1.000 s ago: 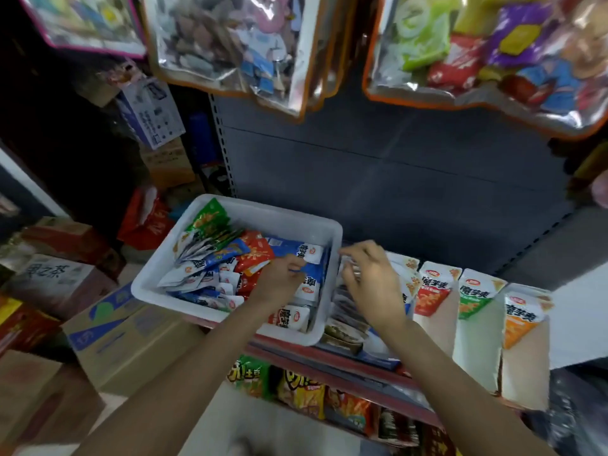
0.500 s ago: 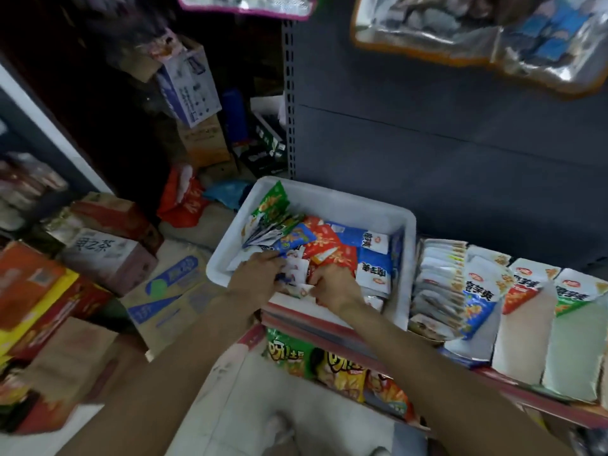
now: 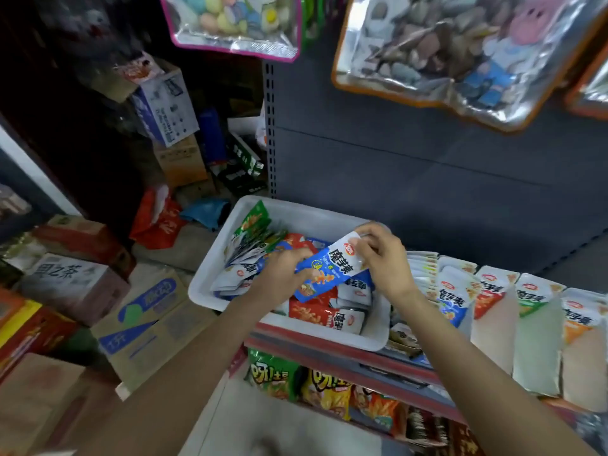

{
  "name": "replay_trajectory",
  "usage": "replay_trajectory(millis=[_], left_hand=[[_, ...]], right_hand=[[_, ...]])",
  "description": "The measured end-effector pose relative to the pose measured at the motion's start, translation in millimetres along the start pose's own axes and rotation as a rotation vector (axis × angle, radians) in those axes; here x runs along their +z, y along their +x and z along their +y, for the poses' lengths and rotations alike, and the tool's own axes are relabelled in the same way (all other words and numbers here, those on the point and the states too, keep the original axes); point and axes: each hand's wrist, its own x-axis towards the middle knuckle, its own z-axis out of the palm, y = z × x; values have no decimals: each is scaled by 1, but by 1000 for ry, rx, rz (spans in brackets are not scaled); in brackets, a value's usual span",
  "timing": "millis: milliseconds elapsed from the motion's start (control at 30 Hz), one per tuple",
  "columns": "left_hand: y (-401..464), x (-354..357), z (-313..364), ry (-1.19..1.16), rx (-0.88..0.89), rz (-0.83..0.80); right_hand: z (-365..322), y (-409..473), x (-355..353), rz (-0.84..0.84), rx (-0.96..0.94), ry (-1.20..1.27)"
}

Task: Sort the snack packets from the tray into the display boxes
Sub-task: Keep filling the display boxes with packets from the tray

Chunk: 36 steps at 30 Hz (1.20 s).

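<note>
A white plastic tray [image 3: 210, 271] sits on the shelf with several snack packets in blue, red and green. Above it a blue and white snack packet [image 3: 332, 268] is held up between both hands. My right hand [image 3: 385, 261] pinches its white top end. My left hand [image 3: 283, 274] grips its lower blue end. To the right stands a row of display boxes [image 3: 533, 340] with blue, red, green and orange packets upright in them.
Cardboard cartons [image 3: 144, 324] are stacked on the floor at the left. Chip bags [image 3: 322, 390] fill the shelf below the tray. Clear bags of toys [image 3: 460, 44] hang overhead against the grey back panel [image 3: 427, 179].
Both hands have risen out of the pile in the tray with one blue packet between them. The view has swung a little to the left.
</note>
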Motion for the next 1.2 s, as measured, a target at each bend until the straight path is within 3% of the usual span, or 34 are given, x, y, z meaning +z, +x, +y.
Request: replay_trajectory(millis=[267, 433, 567, 633, 800, 967, 1200], left_hand=[[25, 46, 77, -337, -37, -8], [42, 90, 107, -186, -138, -34], [45, 117, 115, -59, -194, -137], [44, 125, 117, -72, -213, -156], [36, 134, 123, -137, -235, -91], [33, 137, 125, -161, -248, -60], [30, 137, 128, -138, -252, -47]], right_hand=[[-6, -16, -95, 137, -17, 22], [-5, -39, -152, 467, -80, -12], [8, -54, -181, 553, -109, -198], [21, -58, -188, 506, -99, -319], [62, -56, -181, 188, 104, -511], [78, -62, -166, -97, 179, -807], [77, -63, -161, -223, -15, -1107]])
